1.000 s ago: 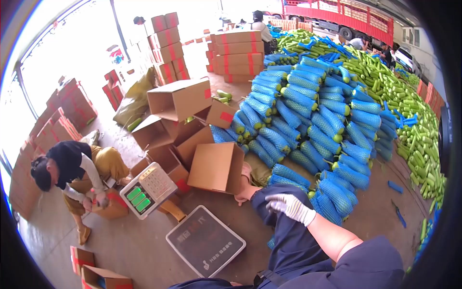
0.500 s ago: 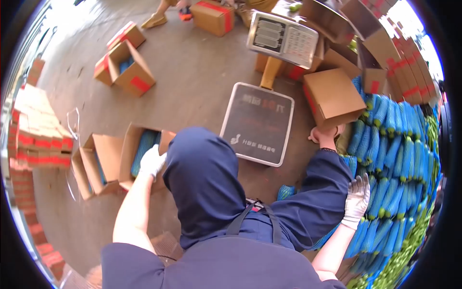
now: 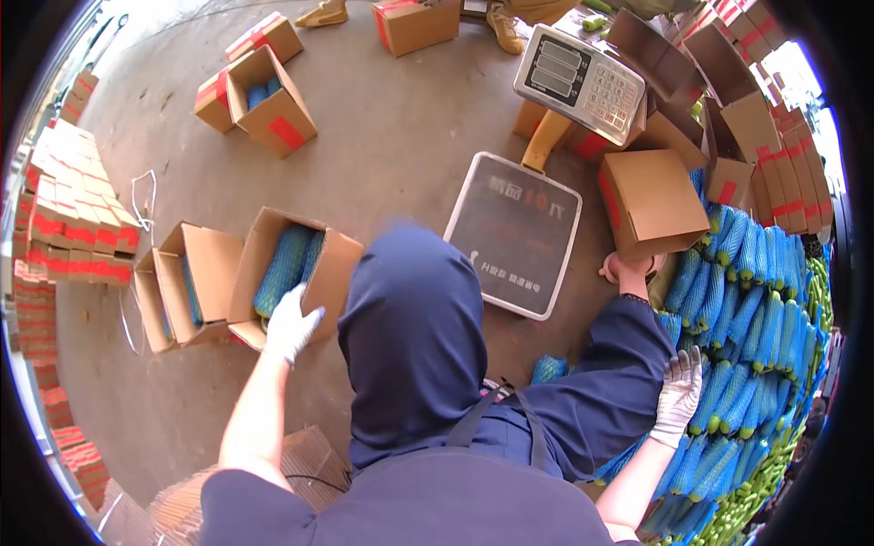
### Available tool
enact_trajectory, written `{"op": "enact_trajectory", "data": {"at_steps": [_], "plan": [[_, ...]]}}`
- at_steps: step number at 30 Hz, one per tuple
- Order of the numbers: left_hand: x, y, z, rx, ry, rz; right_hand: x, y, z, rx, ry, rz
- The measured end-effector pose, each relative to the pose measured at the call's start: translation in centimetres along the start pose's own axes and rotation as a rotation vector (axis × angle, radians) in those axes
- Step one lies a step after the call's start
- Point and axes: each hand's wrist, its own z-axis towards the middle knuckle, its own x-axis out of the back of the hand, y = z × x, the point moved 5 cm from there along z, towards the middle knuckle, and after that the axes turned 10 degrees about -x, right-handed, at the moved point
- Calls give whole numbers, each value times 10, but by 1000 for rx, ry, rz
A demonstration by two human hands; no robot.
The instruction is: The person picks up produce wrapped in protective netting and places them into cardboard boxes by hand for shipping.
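Observation:
My left hand [image 3: 291, 326], in a white glove, is at the near edge of an open cardboard box [image 3: 339, 280] that holds blue-netted produce [image 3: 289, 264]; its fingers are spread over the rim and nothing shows in its grasp. My right hand [image 3: 678, 391], gloved too, has its fingers stretched out beside my right leg and the stacked blue-netted green vegetables [image 3: 724, 359]. No object shows in it. A closed-looking box [image 3: 655, 200] stands beyond my bare right foot.
A platform scale [image 3: 514, 237] with a tilted display [image 3: 580, 84] stands ahead. Two more open boxes [image 3: 205, 273] are at the left, other boxes [image 3: 273, 105] farther off. Stacked cartons [image 3: 77, 218] line the far left. Part of another person [image 3: 505, 27] shows at the top.
The view has shifted, so the scale and boxes sit farther right. My left hand has moved slightly back from inside the box to its near edge. My right hand stays about where it was.

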Motion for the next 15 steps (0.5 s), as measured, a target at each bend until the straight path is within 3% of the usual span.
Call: {"op": "enact_trajectory", "data": {"at_steps": [4,8,15], "plan": [[5,-17,-37,115,-54,-88,-4,1,5,-20,-11,4],[-5,-9,-50,178,50,183,-15,1,10,-26,-9,-8],[-20,9,-23,310,86,97,-42,14,18,-48,19,-10]]}}
